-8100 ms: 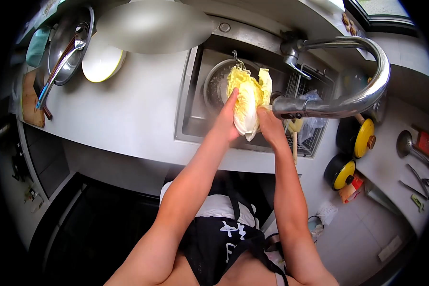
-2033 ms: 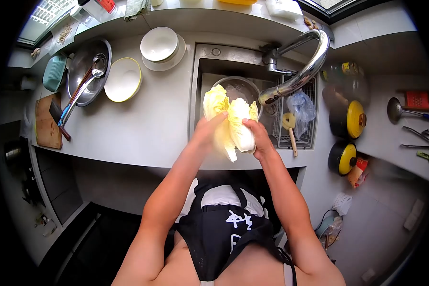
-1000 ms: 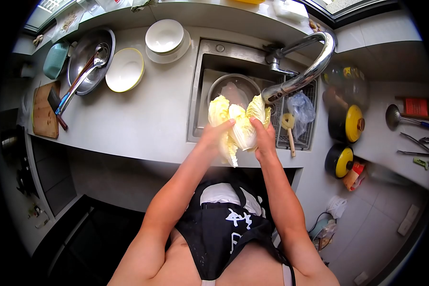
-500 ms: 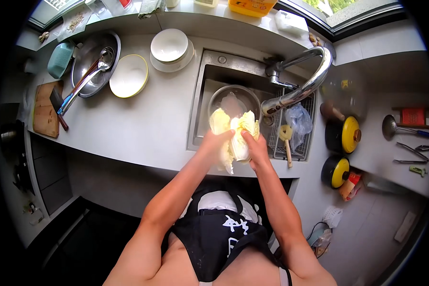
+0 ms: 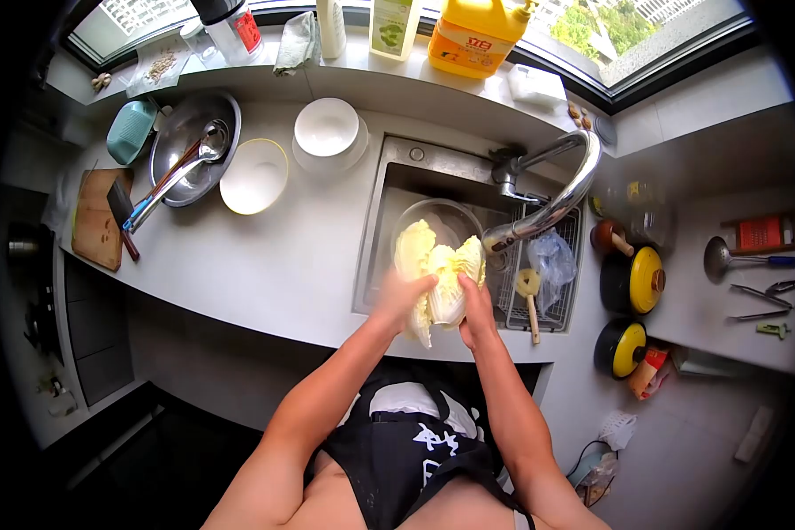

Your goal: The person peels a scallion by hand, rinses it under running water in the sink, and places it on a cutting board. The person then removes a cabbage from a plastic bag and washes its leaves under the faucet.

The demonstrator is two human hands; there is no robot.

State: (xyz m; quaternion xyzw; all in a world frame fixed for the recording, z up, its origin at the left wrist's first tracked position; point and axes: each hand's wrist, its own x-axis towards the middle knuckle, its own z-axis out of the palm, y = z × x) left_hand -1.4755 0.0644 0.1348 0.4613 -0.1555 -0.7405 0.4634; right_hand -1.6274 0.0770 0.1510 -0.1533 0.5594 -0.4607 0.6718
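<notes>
Over the near edge of the sink (image 5: 371, 238), both hands hold pale yellow napa cabbage (image 5: 448, 296). My left hand (image 5: 404, 299) is wrapped round the left piece, its thumb pointing inward. My right hand (image 5: 477, 311) grips the right piece, thumb pressed on the leaves. The two portions spread apart at the top; whether they still join below is hidden. Just behind the cabbage, a round bowl (image 5: 455, 208) sits in the basin, partly covered by the leaves. A chrome faucet (image 5: 564, 201) arches in from the right of the bowl.
Right of the basin, a wire rack (image 5: 510, 309) holds a long-handled brush (image 5: 530, 296) and a plastic bag (image 5: 552, 261). Leftward stand white bowls (image 5: 325, 128), a steel basin (image 5: 181, 119) with utensils and a cutting board (image 5: 100, 225). Yellow-lidded pots (image 5: 647, 278) stand right.
The view has tilted up, so more of the windowsill bottles shows and the counter sits lower in frame. Both hands keep hold of the cabbage, and its two portions stay spread.
</notes>
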